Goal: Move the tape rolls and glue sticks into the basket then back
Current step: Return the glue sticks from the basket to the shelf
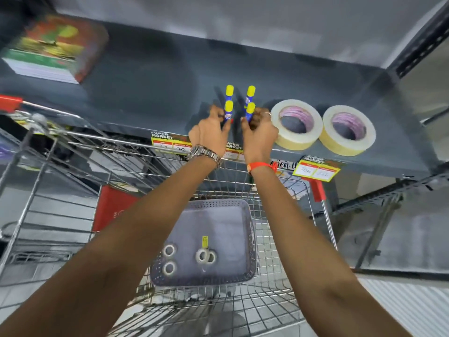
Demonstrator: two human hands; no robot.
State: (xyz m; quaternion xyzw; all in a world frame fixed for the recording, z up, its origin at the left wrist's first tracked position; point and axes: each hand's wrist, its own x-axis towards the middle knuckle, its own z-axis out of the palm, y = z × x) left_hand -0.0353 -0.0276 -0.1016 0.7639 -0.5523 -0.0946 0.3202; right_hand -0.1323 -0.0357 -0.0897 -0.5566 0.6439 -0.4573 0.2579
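Four blue glue sticks with yellow caps stand on the dark grey shelf [150,76]. My left hand [211,132] grips the front left glue stick [228,113]. My right hand [258,131] grips the front right glue stick [249,111]. Two more glue sticks [229,92] [250,93] stand just behind them. Two wide cream tape rolls [295,124] [347,130] lie flat on the shelf to the right of my hands. Below, a grey perforated basket [194,205] in the cart holds several small clear tape rolls [169,250] [202,256] and a small yellow item [204,241].
The basket sits inside a wire shopping cart [291,251] with red handle ends, pushed up to the shelf. A stack of colourful books [53,49] lies at the shelf's back left. Yellow price tags [315,169] hang from the shelf's front edge. A metal upright [418,40] bounds the right side.
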